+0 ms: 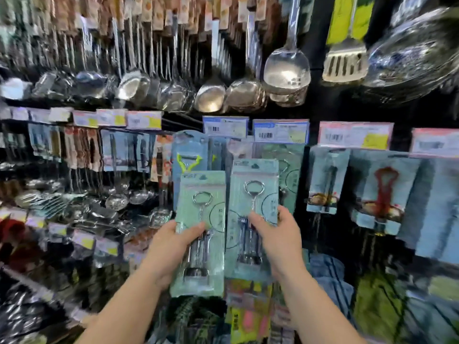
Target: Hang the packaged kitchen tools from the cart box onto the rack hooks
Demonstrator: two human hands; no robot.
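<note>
A: Entry, hands. Left hand (171, 247) grips a pale green corkscrew pack (201, 234) along its left edge, thumb across the front, pack upright. Right hand (275, 234) grips a second corkscrew pack (253, 214) at its right edge, thumb laid over the metal tool inside.

B: Relative position of the two packs?

A: Side by side, edges just touching or very near; I cannot tell which. The right one sits a little higher. Both are held up in front of the rack, below the row of price tags (280, 132).

B: What is behind them?

A: Just behind, a blue card with a green peeler (188, 160) hangs on the rack. Far right, packs with a red opener (385, 192). Farther up, steel ladles (211, 95) and a slotted turner (345, 63) hang in a row.

B: Any readable writing?

A: Barcodes and yellow patches on the tags are visible; the text is too blurred to read. Each green pack has a small printed mark at its top and a circle outline at its right edge, also unreadable. No brand can be made out.

B: Hooks?

A: Not discernible behind the packs.
</note>
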